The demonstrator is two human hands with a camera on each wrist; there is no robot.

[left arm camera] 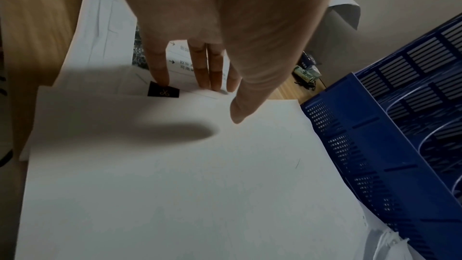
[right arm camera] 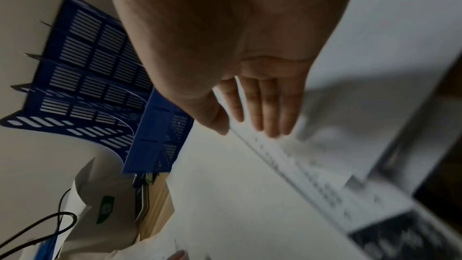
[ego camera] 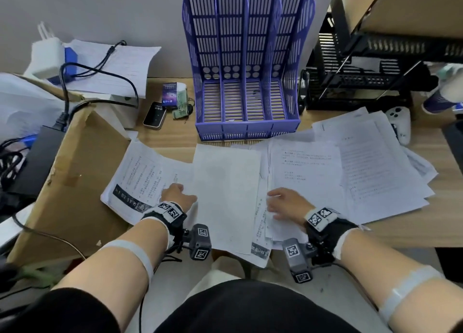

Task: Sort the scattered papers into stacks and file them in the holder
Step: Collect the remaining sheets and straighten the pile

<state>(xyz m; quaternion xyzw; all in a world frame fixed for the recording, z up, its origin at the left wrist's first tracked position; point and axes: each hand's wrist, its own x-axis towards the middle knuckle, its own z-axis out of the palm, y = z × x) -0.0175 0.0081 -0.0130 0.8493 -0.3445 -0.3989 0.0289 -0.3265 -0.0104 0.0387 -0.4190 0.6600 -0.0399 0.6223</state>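
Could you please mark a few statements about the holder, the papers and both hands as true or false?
1. The holder has papers filed in it. False: its compartments look empty of paper.
2. The left hand touches papers with straight fingers. True.
3. The right hand grips a pen. False: it lies open on the papers and holds nothing.
4. A phone lies left of the holder. True.
5. A game controller lies at the right, next to the papers. True.
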